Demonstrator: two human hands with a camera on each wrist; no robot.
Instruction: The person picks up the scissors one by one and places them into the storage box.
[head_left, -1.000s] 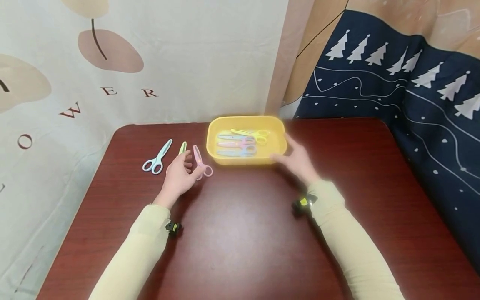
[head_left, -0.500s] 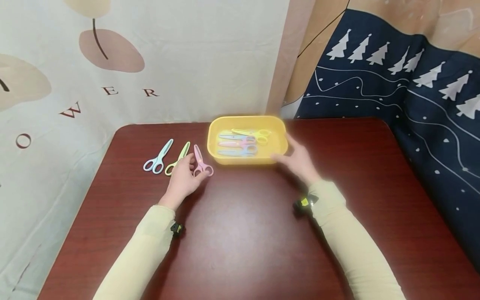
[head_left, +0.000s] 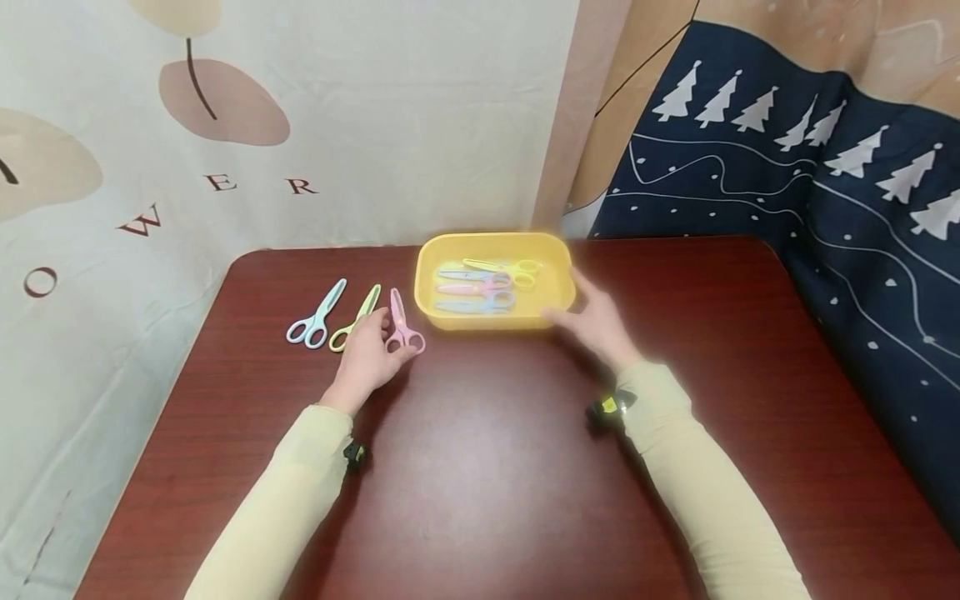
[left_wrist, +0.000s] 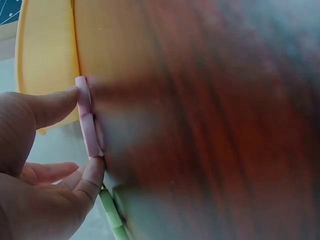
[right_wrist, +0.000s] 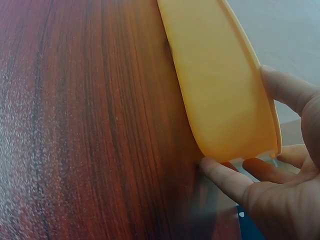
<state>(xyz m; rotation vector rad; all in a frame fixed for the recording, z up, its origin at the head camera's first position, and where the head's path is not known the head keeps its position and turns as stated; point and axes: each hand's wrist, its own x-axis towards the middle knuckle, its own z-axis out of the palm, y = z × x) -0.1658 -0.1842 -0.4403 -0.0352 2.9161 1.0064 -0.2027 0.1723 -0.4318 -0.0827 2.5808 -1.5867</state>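
Note:
My left hand (head_left: 366,357) is at the pink scissors (head_left: 397,310), which lie on the table left of the yellow box. In the left wrist view the thumb and a finger pinch the pink handles (left_wrist: 86,117) from either side. Close by on the left are the green scissors (head_left: 370,302), partly behind the hand, and the light blue scissors (head_left: 324,307). My right hand (head_left: 598,321) holds the right end of the yellow box (head_left: 495,322), its thumb on the rim and its fingers round the corner. Several scissors, blue, pink and yellow (head_left: 521,272), lie inside the box.
The dark red-brown table (head_left: 480,467) extends in front of and right of the box. Behind it hangs a pale cloth (head_left: 420,125), and a navy cloth with white trees (head_left: 750,183) hangs at the right.
My left hand has shifted slightly right, uncovering the green scissors' handles and closing on the pink handles. The pink scissors have turned a little. My right hand has stayed on the box.

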